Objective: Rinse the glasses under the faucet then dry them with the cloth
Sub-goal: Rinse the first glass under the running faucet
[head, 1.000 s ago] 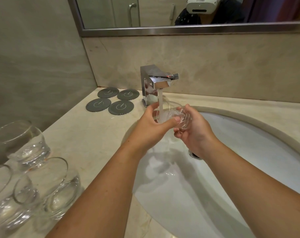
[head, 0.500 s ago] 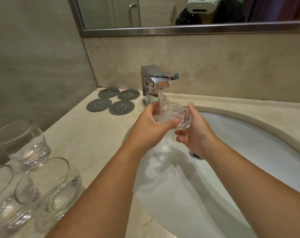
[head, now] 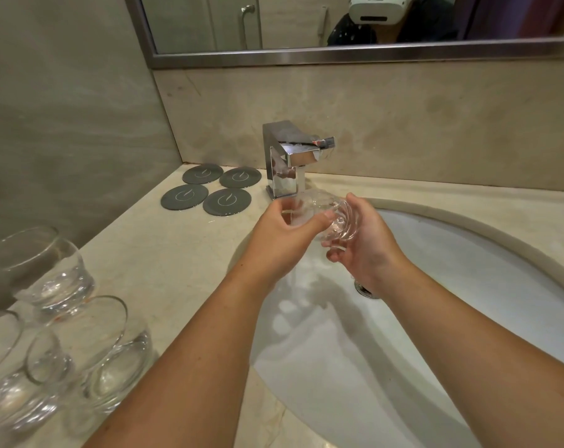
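A clear glass [head: 327, 218] lies tilted on its side under the chrome faucet [head: 290, 158], where water runs down onto it over the white sink [head: 468, 286]. My left hand [head: 284, 236] grips the glass at its mouth, thumb across the rim. My right hand [head: 363, 244] cups its thick base with curled fingers. Three more clear glasses stand on the counter at the lower left: one behind [head: 45, 270], one in front [head: 112, 350], one at the edge of view [head: 12, 383]. No cloth is in view.
Several dark grey round coasters [head: 209, 192] lie on the beige counter [head: 164, 260] left of the faucet. A stone wall closes the left side and a mirror [head: 306, 21] hangs above the backsplash. The sink drain [head: 366, 291] shows below my right wrist.
Both hands have turned the glass a little under the stream, tilting its base further toward my right hand. The glasses on the counter have not moved.
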